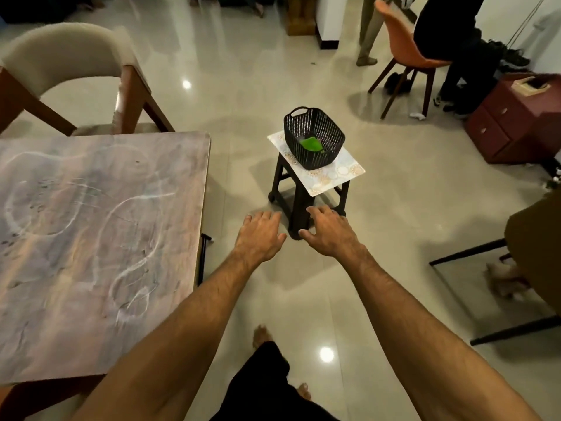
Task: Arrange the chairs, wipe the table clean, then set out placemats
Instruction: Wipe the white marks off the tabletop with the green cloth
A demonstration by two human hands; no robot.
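Wood, brown and worn, makes up the table [100, 238] at my left, and pale swirling streaks run across its top. At its far edge stands a chair [69, 56] with a beige padded back and brown legs, just beside the table.

Both my arms reach forward over the floor [243, 86]. My left hand [259, 233] is palm down, its fingers relaxed and slightly spread, holding nothing. My right hand [329, 233] is just right of it, also palm down, fingers loosely spread, thumb pointing toward the left hand, holding nothing. The two hands are near each other but apart.

Just beyond my fingertips stands a dark stool [299, 205]. My right fingers overlap its near leg in view; I cannot tell whether they touch it. A patterned placemat [331, 180] lies flat on the stool's seat, its corners hanging past the edges. A black basket [314, 138] sits on the placemat, and a green cloth [309, 144] lies inside it.

Far right, a person sits on an orange chair [403, 47]. Near it, further right, is a maroon cabinet [516, 123] with drawers. Near right, a black-framed seat [485, 299] stands well apart from the table.
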